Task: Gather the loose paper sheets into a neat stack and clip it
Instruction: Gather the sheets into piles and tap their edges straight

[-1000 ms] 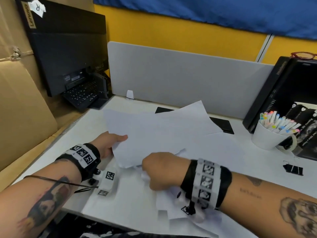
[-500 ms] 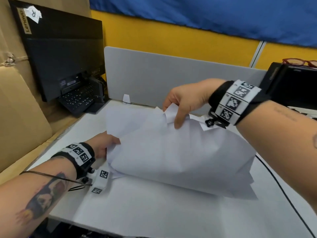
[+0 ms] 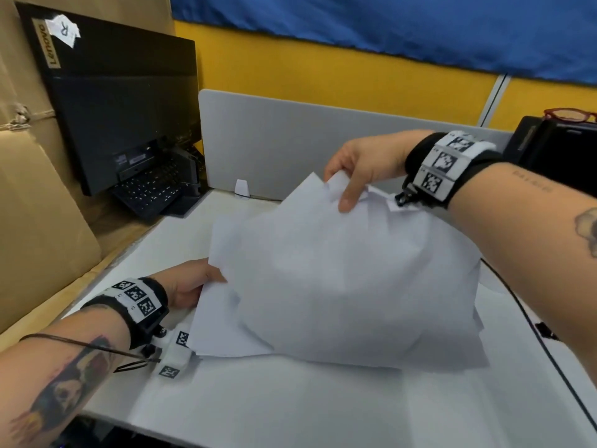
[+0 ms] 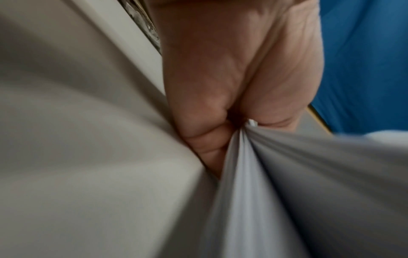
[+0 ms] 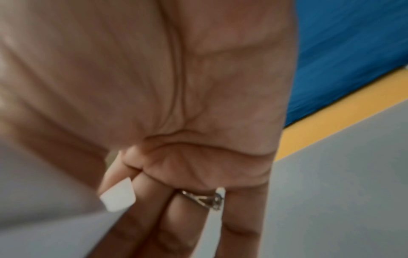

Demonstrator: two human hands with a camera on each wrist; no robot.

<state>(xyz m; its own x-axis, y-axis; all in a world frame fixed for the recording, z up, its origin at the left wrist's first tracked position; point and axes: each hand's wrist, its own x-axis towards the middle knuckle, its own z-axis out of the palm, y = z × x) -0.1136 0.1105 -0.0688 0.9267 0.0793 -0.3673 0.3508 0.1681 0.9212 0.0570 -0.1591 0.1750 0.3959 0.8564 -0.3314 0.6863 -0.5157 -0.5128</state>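
A loose bundle of white paper sheets (image 3: pixel 339 286) stands tilted on the white desk (image 3: pixel 274 409), its edges uneven. My left hand (image 3: pixel 193 286) grips the bundle's lower left edge; in the left wrist view the sheets (image 4: pixel 276 192) fan out from between thumb and fingers (image 4: pixel 209 139). My right hand (image 3: pixel 361 169) is raised and pinches the bundle's top corners between thumb and fingers. In the right wrist view a white paper corner (image 5: pixel 118 197) shows beside the fingers (image 5: pixel 176 218). No clip shows in any view.
A black monitor (image 3: pixel 122 101) and keyboard (image 3: pixel 151 189) stand at the back left, next to cardboard (image 3: pixel 38 221). A grey divider panel (image 3: pixel 290 147) runs behind the desk. A black box (image 3: pixel 555 147) with red glasses (image 3: pixel 570 114) stands at the right. A black cable (image 3: pixel 533 328) crosses the desk's right side.
My right hand rose from the desk's front to the top of the bundle and pinched it. The sheets went from lying spread to standing tilted. My left hand kept its hold.
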